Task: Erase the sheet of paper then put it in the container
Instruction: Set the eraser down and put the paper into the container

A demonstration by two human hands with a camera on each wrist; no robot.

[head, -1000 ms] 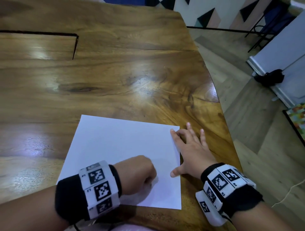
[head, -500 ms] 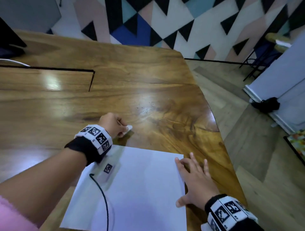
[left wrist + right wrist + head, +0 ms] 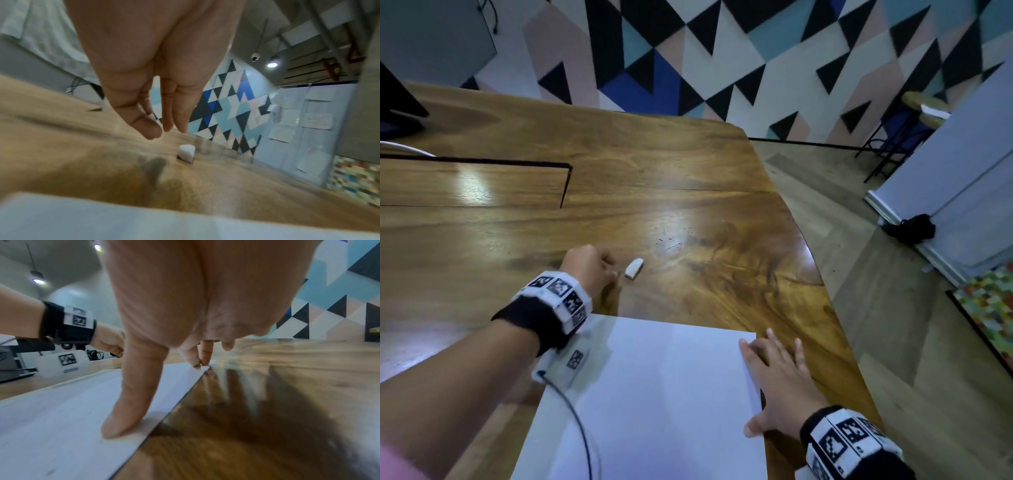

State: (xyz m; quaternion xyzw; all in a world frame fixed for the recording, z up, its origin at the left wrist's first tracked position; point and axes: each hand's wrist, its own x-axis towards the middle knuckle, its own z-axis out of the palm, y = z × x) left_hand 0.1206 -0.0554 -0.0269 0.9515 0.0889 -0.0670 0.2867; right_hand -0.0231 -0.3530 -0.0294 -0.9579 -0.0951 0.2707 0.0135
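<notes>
A white sheet of paper (image 3: 654, 394) lies flat on the wooden table (image 3: 688, 192) near its front edge. A small white eraser (image 3: 633, 267) lies on the bare wood beyond the sheet's far edge, also seen as a small block (image 3: 186, 153) in the left wrist view. My left hand (image 3: 599, 270) hovers just left of the eraser, fingers loosely extended and holding nothing. My right hand (image 3: 774, 380) lies flat on the sheet's right edge, with its thumb (image 3: 131, 402) and fingertips (image 3: 197, 360) pressing the paper (image 3: 61, 410) down. No container is in view.
The table's right edge curves down to a wood-pattern floor (image 3: 893, 308). A dark rectangular seam (image 3: 565, 185) is cut in the tabletop at the left. A black screen edge (image 3: 397, 102) stands at the far left. A wall of coloured triangles (image 3: 756, 51) rises behind.
My left hand moved from the sheet to the wood beyond it and let go of the eraser, which now lies free. The right hand has stayed on the sheet's edge.
</notes>
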